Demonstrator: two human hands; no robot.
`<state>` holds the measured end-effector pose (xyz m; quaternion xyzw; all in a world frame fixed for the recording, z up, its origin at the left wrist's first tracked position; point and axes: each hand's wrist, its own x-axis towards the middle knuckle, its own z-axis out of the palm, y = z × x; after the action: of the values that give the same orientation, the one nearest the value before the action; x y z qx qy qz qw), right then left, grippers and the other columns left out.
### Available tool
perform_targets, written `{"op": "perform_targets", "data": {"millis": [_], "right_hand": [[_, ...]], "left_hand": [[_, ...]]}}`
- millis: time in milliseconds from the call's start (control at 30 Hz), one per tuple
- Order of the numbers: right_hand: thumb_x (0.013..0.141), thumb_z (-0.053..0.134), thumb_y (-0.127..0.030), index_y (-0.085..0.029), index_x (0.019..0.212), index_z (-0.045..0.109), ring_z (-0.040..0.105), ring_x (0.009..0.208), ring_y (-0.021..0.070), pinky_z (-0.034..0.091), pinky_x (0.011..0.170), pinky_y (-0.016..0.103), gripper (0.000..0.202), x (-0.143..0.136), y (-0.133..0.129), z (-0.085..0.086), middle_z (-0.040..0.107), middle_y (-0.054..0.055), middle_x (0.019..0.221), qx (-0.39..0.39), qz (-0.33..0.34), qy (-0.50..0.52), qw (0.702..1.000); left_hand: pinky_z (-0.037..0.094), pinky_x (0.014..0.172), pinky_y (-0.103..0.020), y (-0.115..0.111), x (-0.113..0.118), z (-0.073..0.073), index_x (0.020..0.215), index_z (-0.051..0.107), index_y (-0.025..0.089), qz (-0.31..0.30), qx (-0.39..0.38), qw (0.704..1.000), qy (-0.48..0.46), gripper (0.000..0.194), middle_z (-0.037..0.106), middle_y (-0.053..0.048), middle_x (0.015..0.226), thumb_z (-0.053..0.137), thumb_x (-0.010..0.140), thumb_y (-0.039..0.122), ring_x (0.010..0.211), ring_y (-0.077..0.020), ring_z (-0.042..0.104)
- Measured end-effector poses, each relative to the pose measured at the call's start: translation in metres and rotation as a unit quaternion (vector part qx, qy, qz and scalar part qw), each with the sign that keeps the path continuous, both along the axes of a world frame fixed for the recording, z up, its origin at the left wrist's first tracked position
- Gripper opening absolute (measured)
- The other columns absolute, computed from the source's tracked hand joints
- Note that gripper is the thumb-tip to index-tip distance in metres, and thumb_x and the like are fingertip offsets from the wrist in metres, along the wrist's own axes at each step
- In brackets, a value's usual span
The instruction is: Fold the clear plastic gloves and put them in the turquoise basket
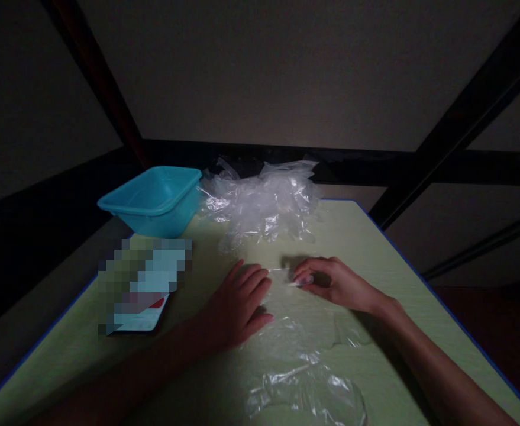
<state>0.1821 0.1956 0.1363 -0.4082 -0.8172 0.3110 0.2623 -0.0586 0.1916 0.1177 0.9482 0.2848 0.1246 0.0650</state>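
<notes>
A thin clear plastic glove (281, 302) lies spread on the table between my hands, its outline faint against the tabletop. My left hand (244, 302) rests over its left side, palm down with fingers stretched out. On the other side, my right hand (326, 278) pinches a bunched bit of the clear plastic between thumb and fingers. Closer to me lies more crumpled clear plastic (308, 384), also seemingly a disposable glove. Beyond my hands sits a loose heap of clear plastic gloves (264, 201).
A blue plastic basin (166, 216) stands at the table's back left. In front of it lies a phone (144, 319), mostly blurred by pixelation. The light green table (388, 272) has a blue edge, with a wall (260, 77) behind it.
</notes>
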Motion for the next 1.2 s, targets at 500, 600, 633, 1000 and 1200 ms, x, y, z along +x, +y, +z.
{"op": "perform_targets", "data": {"millis": [500, 600, 633, 1000, 1200], "right_hand": [[0.086, 0.050, -0.020, -0.018, 0.100, 0.059, 0.065, 0.087, 0.0159, 0.053, 0.077, 0.033, 0.016, 0.009, -0.004, 0.012, 0.069, 0.006, 0.096, -0.015, 0.010, 0.007, 1.000], [0.088, 0.050, -0.021, -0.018, 0.112, 0.057, 0.058, 0.106, 0.0195, 0.047, 0.091, 0.040, 0.025, 0.006, -0.001, 0.007, 0.063, 0.009, 0.115, 0.047, 0.028, -0.056, 0.997], [0.087, 0.053, -0.023, -0.018, 0.117, 0.055, 0.056, 0.109, 0.0208, 0.046, 0.093, 0.041, 0.030, 0.005, -0.001, 0.005, 0.061, 0.010, 0.118, 0.061, 0.033, -0.081, 0.994], [0.090, 0.049, -0.027, -0.016, 0.124, 0.050, 0.053, 0.115, 0.0211, 0.045, 0.097, 0.040, 0.036, 0.013, 0.001, 0.001, 0.055, 0.012, 0.128, 0.048, 0.023, -0.127, 0.990], [0.093, 0.041, -0.027, -0.015, 0.127, 0.048, 0.053, 0.116, 0.0215, 0.044, 0.098, 0.041, 0.037, 0.019, 0.005, -0.001, 0.055, 0.012, 0.129, 0.036, -0.006, -0.155, 0.987]], "left_hand": [[0.020, 0.107, -0.055, -0.001, 0.001, -0.002, 0.120, 0.044, 0.011, -0.022, -0.001, 1.000, -0.016, 0.041, 0.045, -0.017, 0.134, 0.051, 0.086, 0.032, 0.127, -0.0295, 0.034], [0.019, 0.108, -0.056, -0.002, 0.003, -0.003, 0.124, 0.041, 0.011, -0.019, -0.011, 1.000, 0.016, 0.046, 0.041, -0.016, 0.139, 0.052, 0.086, 0.034, 0.131, -0.0294, 0.031], [0.019, 0.108, -0.056, -0.002, 0.003, -0.003, 0.126, 0.040, 0.010, -0.016, -0.017, 0.999, 0.024, 0.048, 0.041, -0.016, 0.139, 0.052, 0.086, 0.035, 0.131, -0.0293, 0.031], [0.036, 0.100, -0.049, 0.000, 0.000, 0.002, 0.115, 0.050, 0.008, 0.011, 0.042, 0.996, -0.076, 0.032, 0.060, -0.017, 0.116, 0.045, 0.087, 0.025, 0.110, -0.0266, 0.053], [0.046, 0.092, -0.042, 0.003, -0.004, 0.001, 0.103, 0.055, 0.013, 0.051, 0.078, 0.991, -0.099, 0.023, 0.070, -0.009, 0.089, 0.039, 0.090, 0.022, 0.084, -0.0204, 0.065]]}}
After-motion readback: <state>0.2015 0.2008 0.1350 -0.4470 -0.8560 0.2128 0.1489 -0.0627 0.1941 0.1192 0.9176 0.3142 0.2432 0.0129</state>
